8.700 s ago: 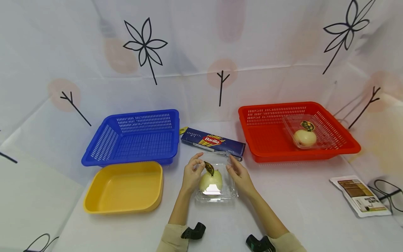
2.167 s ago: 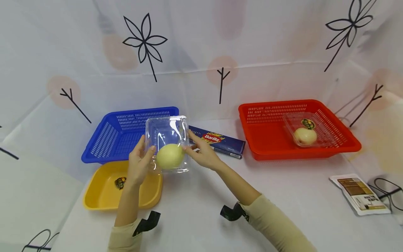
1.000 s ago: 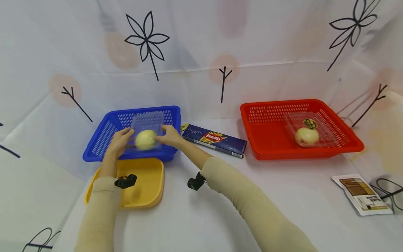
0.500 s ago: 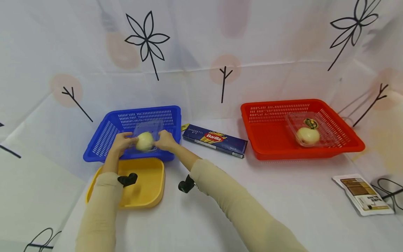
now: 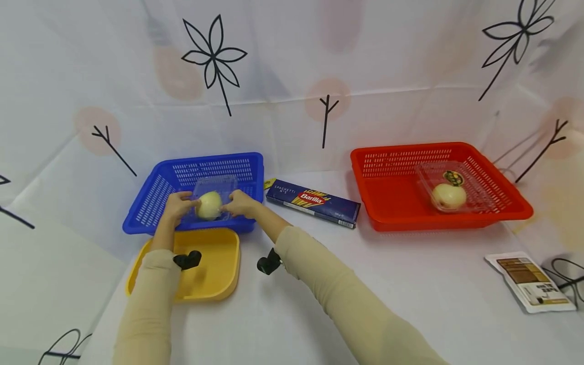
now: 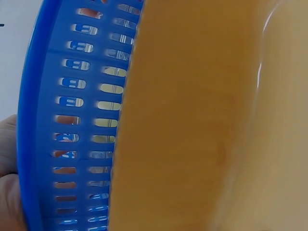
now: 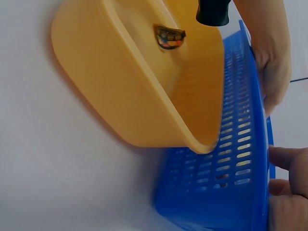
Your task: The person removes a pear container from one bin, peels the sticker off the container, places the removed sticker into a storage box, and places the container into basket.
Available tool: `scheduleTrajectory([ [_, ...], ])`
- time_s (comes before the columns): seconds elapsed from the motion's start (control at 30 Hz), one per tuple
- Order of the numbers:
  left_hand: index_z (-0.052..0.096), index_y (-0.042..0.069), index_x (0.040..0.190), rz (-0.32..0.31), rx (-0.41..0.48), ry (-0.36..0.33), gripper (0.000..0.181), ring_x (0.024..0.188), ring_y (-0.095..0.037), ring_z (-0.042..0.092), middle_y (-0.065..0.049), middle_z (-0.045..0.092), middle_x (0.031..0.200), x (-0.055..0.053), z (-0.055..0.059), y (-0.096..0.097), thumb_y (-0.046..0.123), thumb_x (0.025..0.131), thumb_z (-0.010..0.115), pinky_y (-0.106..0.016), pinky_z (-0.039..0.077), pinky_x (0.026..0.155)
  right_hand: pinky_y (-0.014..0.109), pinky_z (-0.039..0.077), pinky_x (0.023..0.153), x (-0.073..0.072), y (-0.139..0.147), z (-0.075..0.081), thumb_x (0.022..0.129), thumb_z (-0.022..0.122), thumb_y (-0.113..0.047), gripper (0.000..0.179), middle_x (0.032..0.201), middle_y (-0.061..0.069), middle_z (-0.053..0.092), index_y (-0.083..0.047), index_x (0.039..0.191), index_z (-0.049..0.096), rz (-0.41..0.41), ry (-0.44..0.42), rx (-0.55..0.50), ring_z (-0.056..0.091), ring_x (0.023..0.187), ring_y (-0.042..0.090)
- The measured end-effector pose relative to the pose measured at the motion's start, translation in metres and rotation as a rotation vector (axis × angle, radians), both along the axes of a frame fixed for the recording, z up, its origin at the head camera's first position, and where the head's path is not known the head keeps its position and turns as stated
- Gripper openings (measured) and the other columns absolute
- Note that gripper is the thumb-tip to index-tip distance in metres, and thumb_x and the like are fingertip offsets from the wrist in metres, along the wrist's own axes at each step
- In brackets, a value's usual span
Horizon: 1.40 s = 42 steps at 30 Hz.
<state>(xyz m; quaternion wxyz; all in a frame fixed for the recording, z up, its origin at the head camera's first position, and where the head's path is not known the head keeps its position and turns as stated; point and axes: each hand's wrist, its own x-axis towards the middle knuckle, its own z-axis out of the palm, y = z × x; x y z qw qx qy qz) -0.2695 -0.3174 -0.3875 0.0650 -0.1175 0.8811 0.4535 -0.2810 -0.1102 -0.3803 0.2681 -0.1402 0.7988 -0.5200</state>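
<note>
A clear plastic box (image 5: 224, 183) with a pale yellow-green round fruit (image 5: 209, 205) inside sits in the blue slotted basket (image 5: 210, 168). My left hand (image 5: 177, 207) reaches over the basket's front rim and grips the box's left side. Opposite it, my right hand (image 5: 242, 205) holds the right side, thumb pointing inward. Both wrist views look at the outside of the basket, so its wall hides most of the grip. In the right wrist view a dark round sticker (image 7: 169, 37) lies in the yellow tub (image 7: 120, 82).
The yellow tub stands right in front of the blue basket, under my left forearm. A Barilla spaghetti box (image 5: 313, 203) lies between it and a red basket (image 5: 388, 220), which holds another clear box (image 5: 474, 195) with similar fruit. A pouch (image 5: 529, 281) lies far right.
The sticker has come off the box and into the yellow tub. Both hands have carried the box from the table's middle to the left and lowered it into the blue basket.
</note>
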Motion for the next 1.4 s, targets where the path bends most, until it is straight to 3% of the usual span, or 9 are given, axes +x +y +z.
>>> scheduleTrajectory([
  [0.13,0.028,-0.007,0.144,-0.012,-0.031,-0.002,0.061,0.129,-0.047,0.034,-0.034,0.032,0.142,0.0,0.001,0.002,0.017,0.094,0.055,-0.058,0.031,0.105,0.033,0.05,0.086,0.0,0.001,-0.001,0.094,0.058,-0.014,0.054,0.132,0.02,0.048,0.009,0.138,0.037,0.008,0.02,0.015,0.052,0.076,0.018],
  [0.27,0.029,-0.007,0.143,-0.014,-0.04,0.014,0.061,0.128,-0.047,0.035,-0.034,0.034,0.141,0.0,0.0,0.003,0.018,0.094,0.055,-0.058,0.032,0.104,0.037,0.044,0.099,0.001,0.001,-0.001,0.093,0.059,-0.015,0.054,0.139,0.02,0.044,0.009,0.137,0.039,-0.012,0.072,0.039,0.054,0.108,0.023],
  [0.4,0.031,-0.009,0.141,-0.017,-0.043,0.053,0.06,0.127,-0.048,0.035,-0.035,0.035,0.139,0.0,-0.001,0.004,0.015,0.093,0.057,-0.058,0.033,0.103,0.037,0.039,0.105,0.004,0.001,0.0,0.092,0.059,-0.016,0.055,0.143,0.017,0.042,0.006,0.138,0.04,-0.056,0.152,0.053,0.04,0.131,0.027],
  [0.57,0.036,-0.011,0.137,-0.03,-0.108,0.117,0.059,0.124,-0.049,0.038,-0.037,0.04,0.134,0.001,-0.001,0.006,0.015,0.091,0.06,-0.058,0.036,0.1,0.033,0.041,0.103,0.009,0.007,0.001,0.092,0.058,-0.018,0.053,0.142,0.014,0.045,0.003,0.138,0.042,-0.095,0.234,0.02,0.043,0.13,0.026],
  [0.7,0.038,-0.011,0.137,-0.036,-0.152,0.132,0.06,0.124,-0.049,0.038,-0.036,0.041,0.133,0.003,0.0,0.008,0.02,0.09,0.061,-0.058,0.037,0.1,0.031,0.046,0.098,0.015,0.018,0.002,0.092,0.058,-0.018,0.052,0.141,0.014,0.046,0.003,0.138,0.043,-0.077,0.285,-0.036,0.05,0.124,0.026],
  [0.93,0.037,-0.009,0.138,-0.052,-0.176,0.15,0.063,0.127,-0.048,0.034,-0.035,0.038,0.137,0.005,0.001,0.01,0.026,0.092,0.061,-0.059,0.035,0.101,0.03,0.048,0.094,0.026,0.038,0.001,0.093,0.057,-0.014,0.05,0.138,0.017,0.048,0.006,0.137,0.042,-0.043,0.321,-0.125,0.054,0.119,0.029],
  [1.1,0.036,-0.012,0.137,-0.086,-0.265,0.2,0.067,0.122,-0.049,0.038,-0.036,0.039,0.134,0.007,0.0,0.015,0.029,0.091,0.061,-0.059,0.038,0.097,0.032,0.049,0.093,0.031,0.045,-0.001,0.093,0.056,-0.011,0.049,0.135,0.021,0.049,0.009,0.136,0.042,-0.035,0.348,-0.156,0.056,0.117,0.031],
  [1.23,0.029,-0.011,0.141,-0.103,-0.274,0.186,0.073,0.122,-0.05,0.037,-0.036,0.035,0.137,0.007,0.002,0.022,0.031,0.09,0.062,-0.06,0.037,0.097,0.033,0.047,0.096,0.031,0.044,0.003,0.094,0.057,-0.015,0.05,0.136,0.019,0.05,0.007,0.136,0.043,-0.046,0.337,-0.103,0.054,0.119,0.029],
  [1.4,0.023,-0.009,0.144,-0.12,-0.264,0.12,0.08,0.125,-0.051,0.032,-0.036,0.029,0.141,0.007,0.002,0.025,0.033,0.089,0.063,-0.061,0.035,0.099,0.034,0.043,0.101,0.026,0.033,0.007,0.095,0.056,-0.022,0.053,0.139,0.016,0.048,0.002,0.139,0.041,-0.05,0.255,0.012,0.047,0.127,0.025],
])
